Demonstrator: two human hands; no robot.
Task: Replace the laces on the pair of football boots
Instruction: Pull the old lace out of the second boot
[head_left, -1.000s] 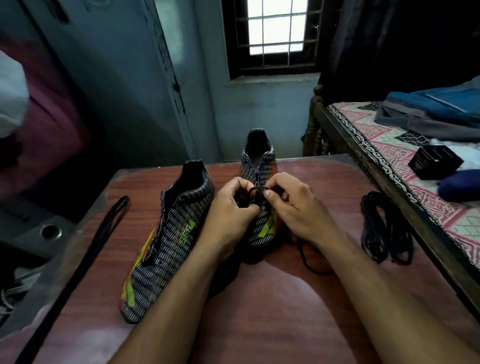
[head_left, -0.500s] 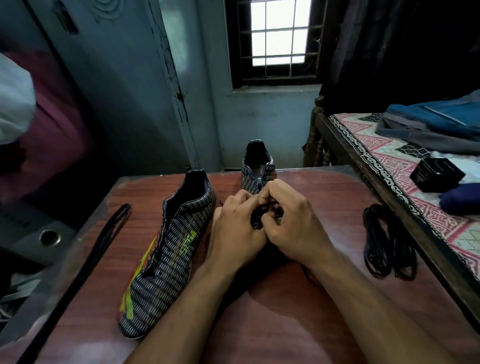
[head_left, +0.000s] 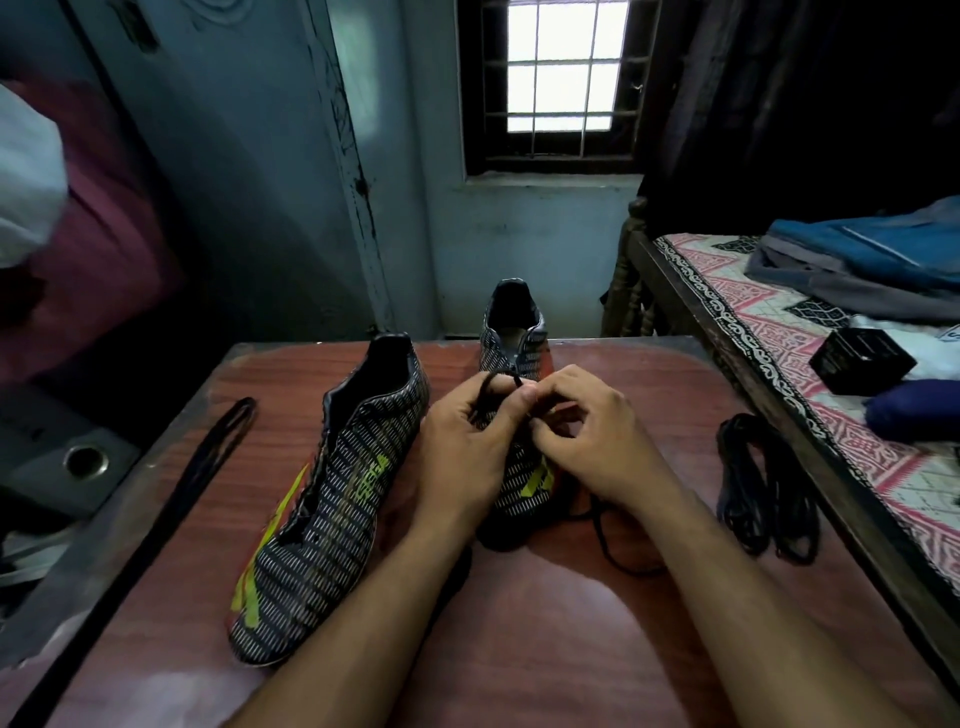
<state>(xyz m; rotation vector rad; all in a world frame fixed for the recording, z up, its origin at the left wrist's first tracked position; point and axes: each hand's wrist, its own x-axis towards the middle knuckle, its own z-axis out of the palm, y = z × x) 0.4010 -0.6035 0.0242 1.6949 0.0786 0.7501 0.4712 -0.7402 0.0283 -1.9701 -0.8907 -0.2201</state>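
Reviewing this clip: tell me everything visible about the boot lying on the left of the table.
The left boot lies on the reddish wood-grain table, leaning on its side, heel toward the window, toe toward the person. Its upper looks like a dark knit with rows of pale dashes, plus neon-yellow stripes and lettering. The opening gapes and no lace shows in it. Neither hand grips it; whether the left hand or its forearm brushes it I cannot tell.

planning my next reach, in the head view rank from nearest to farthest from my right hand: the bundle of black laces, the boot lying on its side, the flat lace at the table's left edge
From the right hand:
1. Bundle of black laces, just to its right on the table.
2. Boot lying on its side, to its left, beyond the left hand.
3. Flat lace, at the table's far left edge.
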